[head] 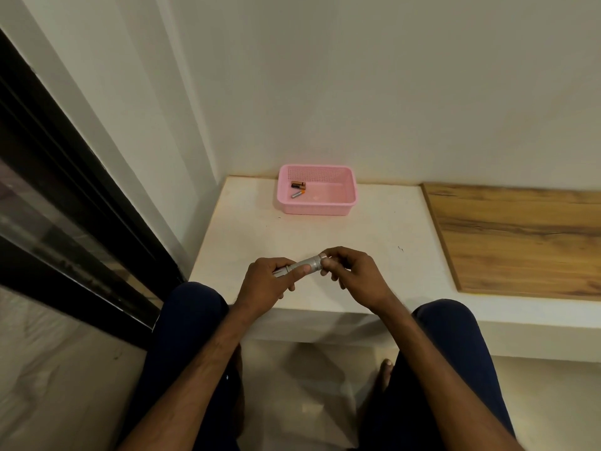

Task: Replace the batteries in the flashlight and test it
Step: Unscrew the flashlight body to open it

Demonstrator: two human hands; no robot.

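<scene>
A small silver flashlight (308, 264) lies level between both hands, just above the near part of the white ledge (374, 236). My left hand (265, 283) wraps its narrower left end, thumb along the barrel. My right hand (353, 271) pinches the wider right end with its fingertips. At the back of the ledge stands a pink plastic basket (348, 203). Two batteries (298, 189) lie in its left part, one dark with a copper end, one silver with an orange end.
A wooden panel (520, 239) covers the ledge to the right. A white wall rises behind the basket. A dark-framed glass door (65, 206) runs along the left. My knees in dark trousers (192, 320) press against the ledge's front edge.
</scene>
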